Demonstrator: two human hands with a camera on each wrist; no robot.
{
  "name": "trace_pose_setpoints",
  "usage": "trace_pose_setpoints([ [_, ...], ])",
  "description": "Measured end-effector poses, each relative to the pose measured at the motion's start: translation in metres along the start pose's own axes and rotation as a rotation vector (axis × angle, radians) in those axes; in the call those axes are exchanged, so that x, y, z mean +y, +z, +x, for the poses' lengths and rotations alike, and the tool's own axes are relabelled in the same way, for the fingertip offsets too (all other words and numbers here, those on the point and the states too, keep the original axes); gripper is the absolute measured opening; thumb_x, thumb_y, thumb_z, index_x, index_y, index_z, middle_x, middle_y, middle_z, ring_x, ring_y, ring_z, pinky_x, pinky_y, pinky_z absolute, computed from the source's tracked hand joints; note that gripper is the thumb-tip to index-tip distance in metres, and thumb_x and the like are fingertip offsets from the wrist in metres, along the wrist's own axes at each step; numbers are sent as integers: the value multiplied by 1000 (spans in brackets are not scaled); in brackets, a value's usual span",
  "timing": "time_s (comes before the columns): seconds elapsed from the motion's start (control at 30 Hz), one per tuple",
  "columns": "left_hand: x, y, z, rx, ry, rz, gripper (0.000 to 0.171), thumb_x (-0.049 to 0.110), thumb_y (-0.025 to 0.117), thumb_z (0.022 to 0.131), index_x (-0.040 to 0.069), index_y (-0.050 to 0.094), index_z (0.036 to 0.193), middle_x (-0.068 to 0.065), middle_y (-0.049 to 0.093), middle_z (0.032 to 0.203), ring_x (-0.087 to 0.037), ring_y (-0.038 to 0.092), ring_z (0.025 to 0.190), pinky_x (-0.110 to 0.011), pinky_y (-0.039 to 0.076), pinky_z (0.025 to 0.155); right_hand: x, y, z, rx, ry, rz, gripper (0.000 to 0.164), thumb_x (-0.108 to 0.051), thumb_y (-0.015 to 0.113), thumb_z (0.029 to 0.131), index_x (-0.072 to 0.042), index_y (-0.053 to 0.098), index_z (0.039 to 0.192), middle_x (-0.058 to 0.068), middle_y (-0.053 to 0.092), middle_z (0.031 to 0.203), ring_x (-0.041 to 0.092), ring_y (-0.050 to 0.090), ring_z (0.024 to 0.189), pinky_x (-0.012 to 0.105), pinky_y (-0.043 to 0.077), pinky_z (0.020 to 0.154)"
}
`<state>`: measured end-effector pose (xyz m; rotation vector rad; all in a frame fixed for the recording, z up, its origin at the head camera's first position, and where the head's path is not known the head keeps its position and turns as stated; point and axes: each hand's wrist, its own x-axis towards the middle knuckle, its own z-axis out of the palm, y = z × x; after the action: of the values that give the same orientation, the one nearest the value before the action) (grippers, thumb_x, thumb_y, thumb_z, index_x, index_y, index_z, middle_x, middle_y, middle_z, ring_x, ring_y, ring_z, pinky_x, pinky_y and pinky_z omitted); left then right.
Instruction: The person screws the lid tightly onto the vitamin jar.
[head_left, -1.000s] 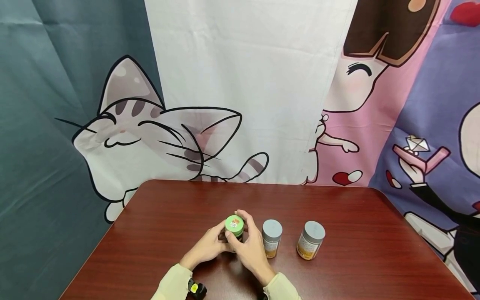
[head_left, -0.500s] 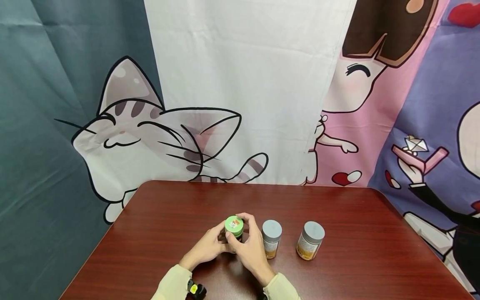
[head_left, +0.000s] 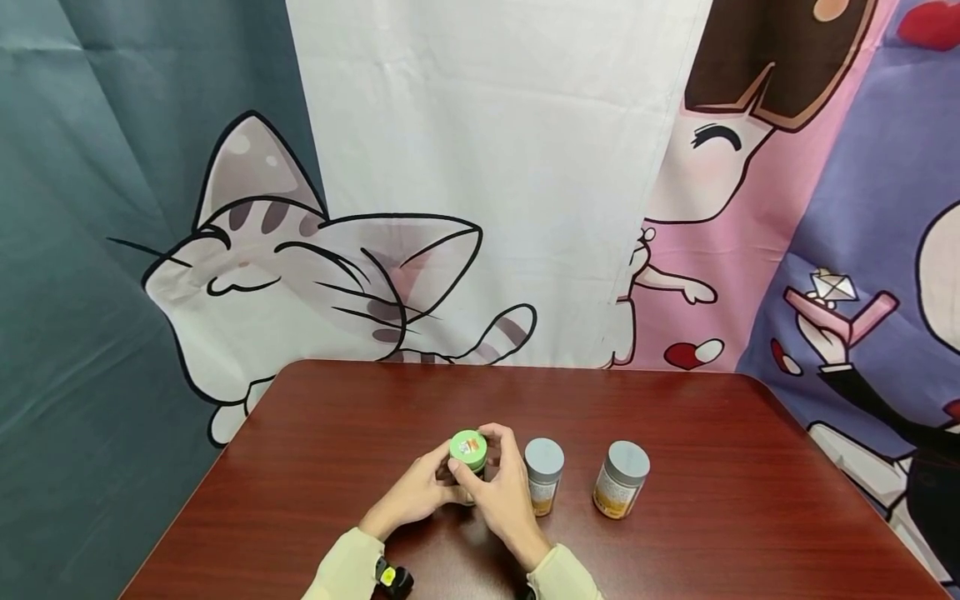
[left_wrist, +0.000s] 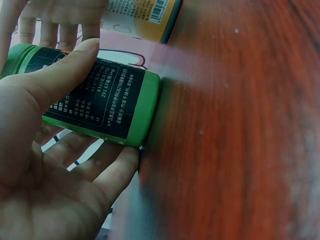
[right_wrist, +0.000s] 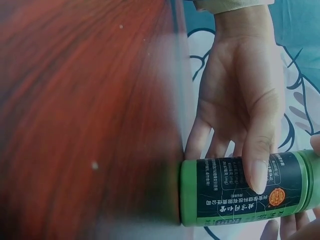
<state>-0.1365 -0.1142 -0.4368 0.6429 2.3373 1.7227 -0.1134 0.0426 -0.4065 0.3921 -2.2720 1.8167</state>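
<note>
Both hands are around a green plastic bottle (head_left: pixel 468 450) with a round lid and a black label. My left hand (head_left: pixel 414 497) grips its body, thumb laid across the label (left_wrist: pixel 117 102) and fingers behind. At the lid (right_wrist: pixel 309 175), my right hand (head_left: pixel 506 500) holds with thumb and fingers on opposite sides. The bottle stands upright, its base right at the tabletop. Close to the right of my right hand is a grey-lidded bottle (head_left: pixel 543 477) with a white and orange label. Most of the green bottle's body is hidden by my hands in the head view.
Another grey-lidded bottle (head_left: pixel 622 480) of the same look stands farther right. The dark red wooden table (head_left: pixel 720 533) reaches back to a hanging cloth (head_left: pixel 495 167) printed with cartoon figures. Both wrists carry pale sleeves, and a black device (head_left: pixel 394 578) sits at the left one.
The fingers of my right hand have shifted slightly around the lid. My left hand and the bottles have stayed in place.
</note>
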Motion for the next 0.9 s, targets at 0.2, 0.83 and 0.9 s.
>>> trace_pose_setpoints([
  [0.2, 4, 0, -1, 15, 8, 36, 68, 22, 71, 80, 17, 38, 138, -4, 56, 121, -12, 57, 104, -22, 47, 81, -6, -2, -1, -44, -37, 26, 58, -19, 73, 78, -13, 43, 127, 8, 52, 123, 23, 55, 102, 35, 46, 82],
  [0.83, 6, -1, -1, -1, -10, 24, 68, 21, 69, 82, 17, 35, 140, -6, 55, 122, -14, 58, 104, -23, 48, 80, -4, -2, 0, -55, -70, 36, 54, -6, 69, 79, -14, 42, 126, 3, 52, 124, 21, 55, 102, 36, 45, 84],
  [0.9, 6, -1, 0, -2, -4, 27, 68, 20, 69, 82, 17, 35, 140, -6, 56, 122, -13, 58, 102, -23, 49, 79, -4, -2, 0, -42, -69, 43, 53, -6, 69, 78, -13, 43, 124, 3, 52, 123, 21, 55, 101, 36, 45, 84],
])
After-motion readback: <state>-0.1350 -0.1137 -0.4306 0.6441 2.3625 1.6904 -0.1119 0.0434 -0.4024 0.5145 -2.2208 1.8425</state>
